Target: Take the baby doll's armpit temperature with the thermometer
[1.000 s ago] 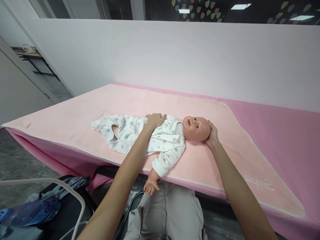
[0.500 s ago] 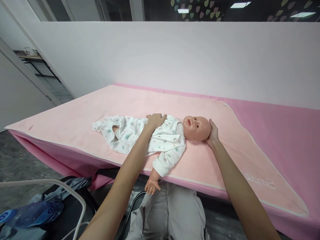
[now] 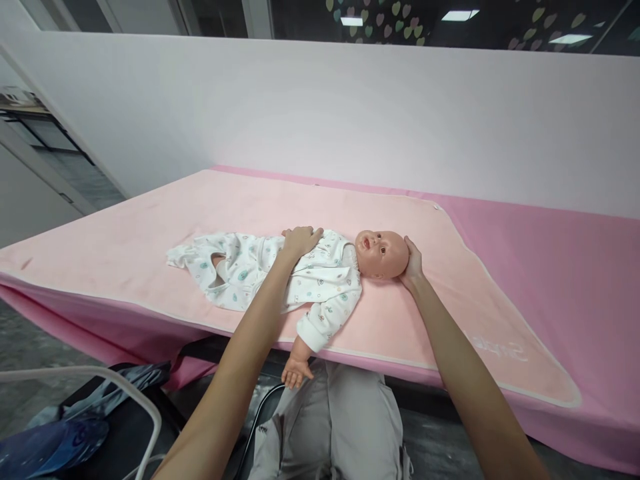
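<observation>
Your right grip [image 3: 413,265] holds the doll's head [image 3: 381,255], cupped; your left grip [image 3: 303,241] lies open across its torso [image 3: 317,287]; both unchanged, your view turned slightly right

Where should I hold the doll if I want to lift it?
Probably cup the round head from the right, where the right hand touches it, and support the back from the near side: the doll lies face up, head towards the right.

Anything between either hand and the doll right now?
Nothing visible between the right hand and the doll's bare head. Under the left hand, only its patterned outfit shows; exact contact there is hidden.
</observation>
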A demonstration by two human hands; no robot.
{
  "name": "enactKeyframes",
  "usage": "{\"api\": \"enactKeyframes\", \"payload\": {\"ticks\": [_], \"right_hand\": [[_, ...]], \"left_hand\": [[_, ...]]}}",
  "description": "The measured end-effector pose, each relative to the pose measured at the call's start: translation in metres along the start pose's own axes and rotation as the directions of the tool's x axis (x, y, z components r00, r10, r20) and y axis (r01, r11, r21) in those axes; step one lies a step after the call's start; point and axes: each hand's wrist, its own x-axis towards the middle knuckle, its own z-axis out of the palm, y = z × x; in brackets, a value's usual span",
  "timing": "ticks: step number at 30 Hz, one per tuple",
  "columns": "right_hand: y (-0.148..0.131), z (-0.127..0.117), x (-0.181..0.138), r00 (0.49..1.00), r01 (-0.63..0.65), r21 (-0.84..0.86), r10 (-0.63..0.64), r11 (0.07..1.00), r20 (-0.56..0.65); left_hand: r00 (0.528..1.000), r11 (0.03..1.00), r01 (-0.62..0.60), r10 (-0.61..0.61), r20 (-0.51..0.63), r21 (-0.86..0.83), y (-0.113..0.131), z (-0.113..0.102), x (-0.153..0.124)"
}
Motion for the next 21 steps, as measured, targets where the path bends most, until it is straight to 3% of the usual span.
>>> {"api": "enactKeyframes", "payload": {"ticks": [21], "right_hand": [[-0.0011,-0.0024,0.0,0.999,-0.031,0.039,0.03,0.999,0.031]], "left_hand": [[1.0,1.0,0.016,-0.017,0.014,0.016,0.001,-0.0015,-0.0002]]}}
